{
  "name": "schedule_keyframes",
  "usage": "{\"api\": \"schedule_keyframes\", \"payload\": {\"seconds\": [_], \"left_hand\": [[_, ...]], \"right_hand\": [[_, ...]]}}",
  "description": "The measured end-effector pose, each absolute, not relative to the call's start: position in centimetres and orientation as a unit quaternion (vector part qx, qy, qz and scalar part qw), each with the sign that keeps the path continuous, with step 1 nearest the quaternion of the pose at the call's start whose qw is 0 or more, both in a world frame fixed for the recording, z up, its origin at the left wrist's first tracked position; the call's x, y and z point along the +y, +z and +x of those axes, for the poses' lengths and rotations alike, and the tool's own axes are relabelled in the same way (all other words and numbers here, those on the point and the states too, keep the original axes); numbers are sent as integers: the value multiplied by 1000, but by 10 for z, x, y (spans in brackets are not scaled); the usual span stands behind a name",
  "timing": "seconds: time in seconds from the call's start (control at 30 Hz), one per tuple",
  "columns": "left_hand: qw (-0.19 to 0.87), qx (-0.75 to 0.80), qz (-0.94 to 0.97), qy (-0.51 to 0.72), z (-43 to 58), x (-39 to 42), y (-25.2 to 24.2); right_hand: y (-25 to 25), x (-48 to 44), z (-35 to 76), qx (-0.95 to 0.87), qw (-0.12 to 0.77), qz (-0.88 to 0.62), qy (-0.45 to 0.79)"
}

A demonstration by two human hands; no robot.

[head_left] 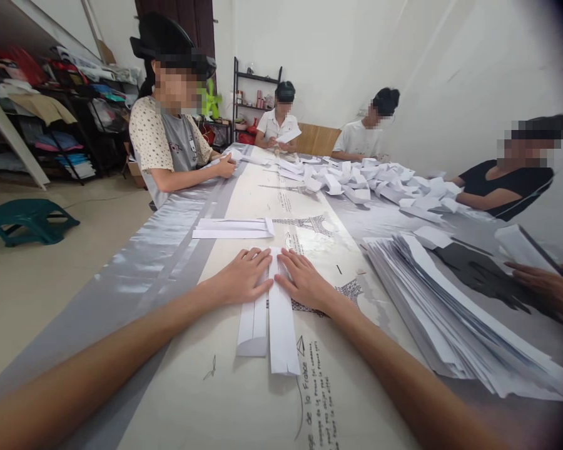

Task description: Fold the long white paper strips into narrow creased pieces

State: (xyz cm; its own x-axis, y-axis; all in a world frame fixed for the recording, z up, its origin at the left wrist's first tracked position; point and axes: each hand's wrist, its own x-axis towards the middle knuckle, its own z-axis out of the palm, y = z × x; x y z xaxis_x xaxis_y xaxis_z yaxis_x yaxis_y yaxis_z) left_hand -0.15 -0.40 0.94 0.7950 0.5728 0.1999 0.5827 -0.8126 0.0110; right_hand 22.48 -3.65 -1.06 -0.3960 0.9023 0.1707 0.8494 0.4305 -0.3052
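Note:
A long folded white paper strip [284, 334] lies on the table in front of me, its length pointing toward me. My left hand [244, 276] rests with spread fingers at the strip's far end, its fingertips on the left edge. On the right edge of the same end, my right hand [307, 279] presses down with fingers outstretched. Partly under my left hand is a second folded paper strip [252, 331], side by side with the first. Beyond both hands, another folded paper piece [232, 229] lies crosswise.
A thick stack of paper sheets [450, 312] lies at the right, near another person's hand [551, 284]. Folded papers form a heap [366, 178] farther back. Several people sit around the table [169, 400], two of them handling paper. A green stool [30, 219] stands left on the floor.

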Motion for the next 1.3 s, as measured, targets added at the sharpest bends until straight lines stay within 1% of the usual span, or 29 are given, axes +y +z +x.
{"api": "schedule_keyframes", "payload": {"seconds": [0.13,0.33,0.57,0.8,0.97,1.1,1.3], "left_hand": [[10,-308,-946,-97,-1,-4,10],[28,-307,-948,-83,-1,-5,12],[37,-303,-950,-71,0,-5,14],[81,-302,-948,-48,3,-2,11],[81,-299,-949,-63,4,-3,8],[85,-297,-948,-72,2,-3,6],[99,-251,-955,-127,2,-6,2]], "right_hand": [[-13,-33,221,-821,157,-546,63],[-17,-36,209,-796,113,-594,39],[-13,-38,207,-799,101,-592,30],[-13,-38,208,-801,95,-591,32],[-16,-36,208,-801,96,-590,33],[-11,-37,209,-802,84,-588,60],[-5,-39,210,-804,85,-580,102]]}}
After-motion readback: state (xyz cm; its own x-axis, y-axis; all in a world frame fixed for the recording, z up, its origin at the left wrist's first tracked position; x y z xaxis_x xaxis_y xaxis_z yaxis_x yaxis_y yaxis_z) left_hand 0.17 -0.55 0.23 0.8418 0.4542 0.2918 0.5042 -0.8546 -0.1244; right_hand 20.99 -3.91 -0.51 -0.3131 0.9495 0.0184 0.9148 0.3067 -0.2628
